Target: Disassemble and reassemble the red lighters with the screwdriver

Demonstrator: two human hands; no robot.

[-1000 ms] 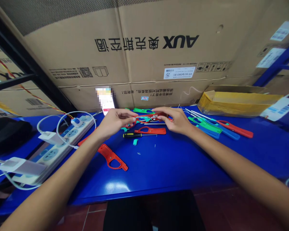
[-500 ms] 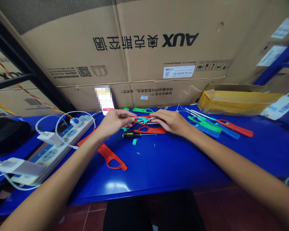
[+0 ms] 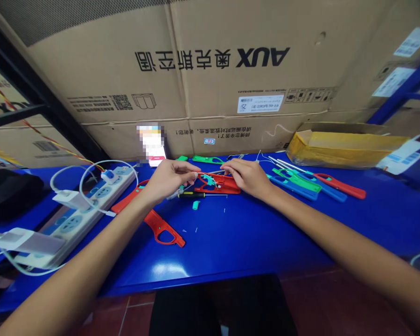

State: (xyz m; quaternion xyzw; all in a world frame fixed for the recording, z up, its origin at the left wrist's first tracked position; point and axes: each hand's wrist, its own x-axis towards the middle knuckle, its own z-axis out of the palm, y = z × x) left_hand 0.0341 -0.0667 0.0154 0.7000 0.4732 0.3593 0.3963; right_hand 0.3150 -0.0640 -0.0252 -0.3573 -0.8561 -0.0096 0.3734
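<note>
Between my hands is an opened red lighter casing (image 3: 229, 179), its inside turned toward me, with a green trigger (image 3: 208, 179) and a thin white wire in it. My left hand (image 3: 171, 181) pinches the casing's left end, and a clear part (image 3: 177, 192) shows below those fingers. At the other end, the fingers of my right hand (image 3: 249, 177) are closed on the casing, partly hiding it. Just beneath lies another red casing half (image 3: 219, 190), beside a yellow-and-black screwdriver (image 3: 192, 195). A small green cap (image 3: 195, 205) is nearer to me.
More red casing halves (image 3: 161, 226) lie by my left forearm. Several long lighters (image 3: 339, 185) are at the right. A power strip (image 3: 80, 217) with chargers stands left, a lit phone (image 3: 154, 147) leans behind, and a yellow-taped box (image 3: 346, 148) sits back right. Tiny screws (image 3: 196, 229) lie in front.
The held casing has tilted and now shows more of its inside. The clear part has come into view under my left hand. Two tiny screws in front now lie farther apart.
</note>
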